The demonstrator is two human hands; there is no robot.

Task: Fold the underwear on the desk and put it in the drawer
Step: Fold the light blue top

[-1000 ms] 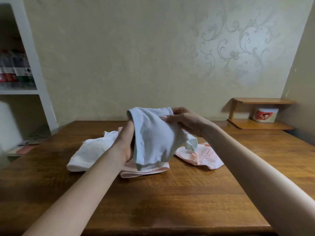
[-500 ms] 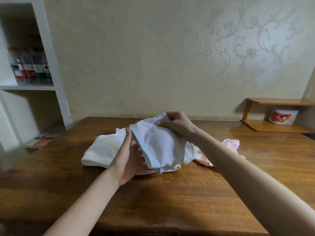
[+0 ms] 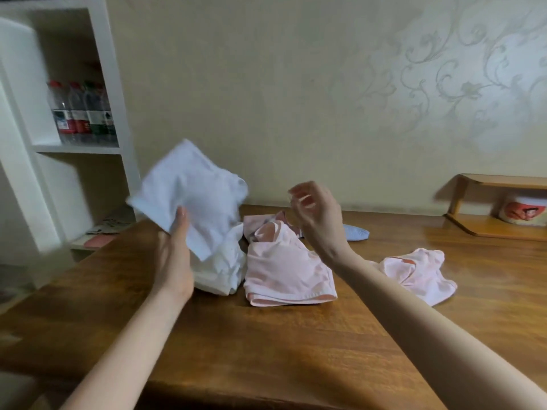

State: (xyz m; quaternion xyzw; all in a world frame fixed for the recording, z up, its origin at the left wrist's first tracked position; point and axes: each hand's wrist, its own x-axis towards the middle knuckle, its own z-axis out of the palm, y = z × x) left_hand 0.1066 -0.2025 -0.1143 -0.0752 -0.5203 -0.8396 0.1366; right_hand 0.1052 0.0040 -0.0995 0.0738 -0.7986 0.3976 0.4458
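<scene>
My left hand grips a folded pale blue-white underwear, lifted above the desk's left side and blurred by motion. My right hand hovers above the desk's middle, fingers loosely curled and apart, holding nothing. On the wooden desk lie a crumpled white underwear, a pink underwear right of it, another pink one further right, and a light blue piece partly hidden behind my right wrist. No drawer is in view.
A white shelf unit stands at the left with several bottles. A small wooden rack holding a white tub sits at the desk's back right. The wallpapered wall is behind.
My right hand has let go of the pale underwear and drawn back to the right. My left hand has carried the folded piece up and leftward. The view has shifted left.
</scene>
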